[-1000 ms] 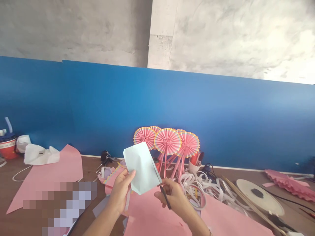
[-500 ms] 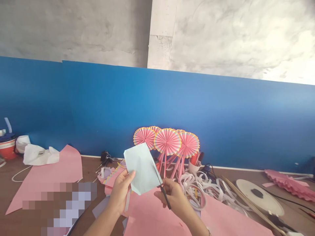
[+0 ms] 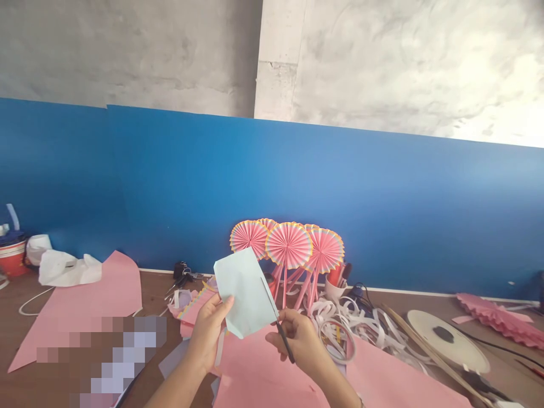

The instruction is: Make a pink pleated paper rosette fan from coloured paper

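Note:
My left hand (image 3: 207,333) pinches the lower left edge of a pale blue folded paper (image 3: 243,289) and holds it up in front of me. My right hand (image 3: 298,340) is closed round a pair of black-handled scissors (image 3: 278,326). Their blades run up along the paper's right edge. Both hands hover over a large pink paper sheet (image 3: 263,374) lying on the brown table.
Several pink pleated paper fans (image 3: 289,245) on sticks lean against the blue wall. Curled white paper strips (image 3: 357,326) pile up right of my hands. A round flat disc (image 3: 446,343), another pink sheet (image 3: 85,300), a white bag (image 3: 68,269) and a red tub (image 3: 12,255) lie around.
Almost nothing differs; the paper and both hands stay in nearly the same place, with the scissors still at the paper's right edge.

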Demonstrator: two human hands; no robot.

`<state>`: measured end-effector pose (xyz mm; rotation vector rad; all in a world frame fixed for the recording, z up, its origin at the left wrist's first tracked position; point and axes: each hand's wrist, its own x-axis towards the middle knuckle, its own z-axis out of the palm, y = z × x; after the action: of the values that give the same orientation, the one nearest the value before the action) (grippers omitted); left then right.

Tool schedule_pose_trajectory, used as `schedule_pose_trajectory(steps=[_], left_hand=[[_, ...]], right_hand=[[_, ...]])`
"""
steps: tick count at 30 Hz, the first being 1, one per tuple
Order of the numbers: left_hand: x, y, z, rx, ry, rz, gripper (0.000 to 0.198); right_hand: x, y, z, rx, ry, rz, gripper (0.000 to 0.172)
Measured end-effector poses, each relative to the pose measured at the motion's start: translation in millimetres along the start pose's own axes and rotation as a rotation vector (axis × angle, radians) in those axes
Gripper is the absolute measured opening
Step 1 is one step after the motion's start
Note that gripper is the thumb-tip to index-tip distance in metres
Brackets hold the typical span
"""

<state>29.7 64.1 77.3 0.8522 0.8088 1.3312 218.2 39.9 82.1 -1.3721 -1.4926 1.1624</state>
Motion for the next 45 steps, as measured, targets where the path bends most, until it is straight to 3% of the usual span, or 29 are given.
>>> schedule_pose_trajectory(steps=[8,18,23,29,34,39,45], left_hand=[[-2.1,1.9,2.2,0.029,-0.057,-0.078,0.044],[-3.5,-0.6,2.1,0.094,-0.099,-0.148,0.041],[-3.7,2.6,2.7,-0.009,-0.076,-0.192,0.044],[0.5,0.6,0.9,0.067,0.001,-0.078,0.051],[-2.4,5.8,4.1,0.085,-0.025,0.001,0.055],[-2.2,6.6,2.9,0.108,0.027,0.003,0.052],[-1.7,4.4,2.7,0.112,0.002,-0.036,0.051]], right_hand=[[4.2,10.3,-2.1,0.114,-0.060,-0.052,0.018],[4.5,5.2,-2.8,0.177,-0.038,-0.039,0.018],[5.8,8.1,-0.9,0.204,-0.070,-0.045,0.021],[5.5,11.1,1.0,0.204,-0.083,-0.051,0.026],[6.9,12.5,-1.7,0.153,-0.062,-0.001,0.040],[4.7,8.4,-2.9,0.130,-0.052,0.026,0.043],[1.9,4.5,-1.7,0.137,-0.040,0.010,0.040]])
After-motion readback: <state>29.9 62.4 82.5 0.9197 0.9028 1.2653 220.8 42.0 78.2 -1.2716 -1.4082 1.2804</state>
